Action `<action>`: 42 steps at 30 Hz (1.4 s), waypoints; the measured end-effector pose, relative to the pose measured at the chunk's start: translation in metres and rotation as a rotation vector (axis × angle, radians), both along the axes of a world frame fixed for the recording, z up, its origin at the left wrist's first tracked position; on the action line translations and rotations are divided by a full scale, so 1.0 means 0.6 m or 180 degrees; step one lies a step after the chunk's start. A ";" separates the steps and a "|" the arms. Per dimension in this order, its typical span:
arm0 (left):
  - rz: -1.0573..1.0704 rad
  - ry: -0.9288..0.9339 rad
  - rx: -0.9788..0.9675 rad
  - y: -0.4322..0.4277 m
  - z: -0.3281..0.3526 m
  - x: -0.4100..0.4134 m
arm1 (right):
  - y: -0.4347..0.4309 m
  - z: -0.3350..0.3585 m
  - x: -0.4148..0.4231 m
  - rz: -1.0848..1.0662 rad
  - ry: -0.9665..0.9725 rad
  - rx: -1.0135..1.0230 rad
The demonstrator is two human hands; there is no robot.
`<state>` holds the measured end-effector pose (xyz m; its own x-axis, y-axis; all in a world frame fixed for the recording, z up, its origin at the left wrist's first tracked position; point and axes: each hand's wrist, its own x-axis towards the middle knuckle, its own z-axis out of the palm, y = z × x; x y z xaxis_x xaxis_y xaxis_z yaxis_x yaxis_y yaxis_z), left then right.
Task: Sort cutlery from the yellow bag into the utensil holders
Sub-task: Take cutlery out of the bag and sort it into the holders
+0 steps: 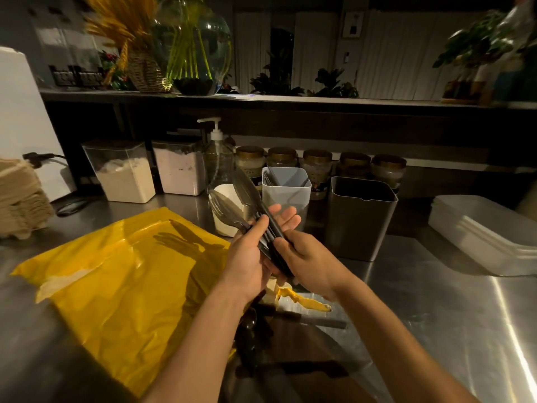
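A steel counter carried the yellow bag, which lay flat and crumpled on its left half, its torn mouth toward the person. More dark cutlery lay loose on the counter at that mouth, partly hidden beneath the forearms. Behind the hands stood three holders: a white round cup, a pale square holder with a few dark handles in it, and a dark grey square holder to the right, whose contents could not be made out. Along the back wall stood two clear tubs of powder, a pump bottle and a row of gold-lidded jars. White trays were stacked at the far right and brown paper trays at the far left.

Both hands were raised over the counter, in front of the white cup and partly blocking it. The left hand cradled a bundle of black cutlery from beneath, its fingers stretched out under the handles and its thumb pressed over the top. The right hand gripped the handle ends, thumb on top and fingers curled under. The spoon bowls fanned up and left, toward the pale holder
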<state>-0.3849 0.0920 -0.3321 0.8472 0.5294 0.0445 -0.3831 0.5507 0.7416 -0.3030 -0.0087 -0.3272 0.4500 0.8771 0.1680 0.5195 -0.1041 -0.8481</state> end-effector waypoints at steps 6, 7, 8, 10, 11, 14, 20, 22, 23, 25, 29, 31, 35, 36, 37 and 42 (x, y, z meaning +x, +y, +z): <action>-0.0171 0.0057 0.0271 0.007 -0.006 -0.004 | -0.011 -0.009 0.003 0.0484 0.1394 0.0071; -0.0142 0.0102 0.0320 0.008 -0.008 -0.005 | -0.014 -0.009 0.002 0.0598 0.1577 0.0074; -0.0101 0.0106 0.0369 0.009 -0.010 -0.005 | -0.016 -0.010 0.003 0.0646 0.1660 0.0062; 0.0016 0.0076 0.0449 0.009 -0.012 -0.004 | -0.017 -0.014 0.006 0.0587 0.1641 0.0020; 0.0082 0.0077 0.0500 0.008 -0.012 -0.003 | -0.017 -0.017 0.009 0.0558 0.1635 0.0011; 0.0198 0.0094 0.0653 0.006 -0.013 0.000 | -0.021 -0.019 0.018 0.0593 0.1754 -0.0041; 0.0546 0.0300 0.1072 0.004 -0.023 0.010 | -0.015 0.007 0.020 -0.0194 -0.0926 -0.1287; 0.0537 0.0386 0.1065 0.005 -0.024 0.010 | -0.021 0.024 0.027 -0.0415 -0.1570 -0.1697; 0.0495 0.0420 0.1092 0.006 -0.024 0.009 | -0.028 0.034 0.035 -0.0467 -0.1414 -0.1552; 0.0329 0.0476 0.1232 0.002 -0.021 0.003 | -0.041 0.053 0.040 -0.0484 -0.0675 -0.0759; 0.0012 0.0584 0.1406 -0.008 -0.016 0.003 | -0.038 0.066 0.008 -0.1043 -0.1044 0.0752; 0.0128 0.0792 0.1710 -0.020 -0.014 0.008 | -0.021 0.059 -0.017 -0.0971 -0.0970 0.0690; 0.0284 0.0963 0.1912 -0.039 -0.015 0.013 | 0.008 0.042 -0.026 -0.1317 -0.1181 0.0287; 0.0350 0.0983 0.1906 -0.040 -0.014 0.013 | 0.009 0.043 -0.023 -0.1241 -0.1083 0.0324; 0.0399 0.1013 0.1908 -0.037 -0.014 0.014 | 0.007 0.044 -0.018 -0.1133 -0.0960 0.0346; 0.0389 0.0983 0.2060 -0.020 -0.016 0.011 | -0.004 0.054 -0.004 -0.0820 -0.0771 0.0105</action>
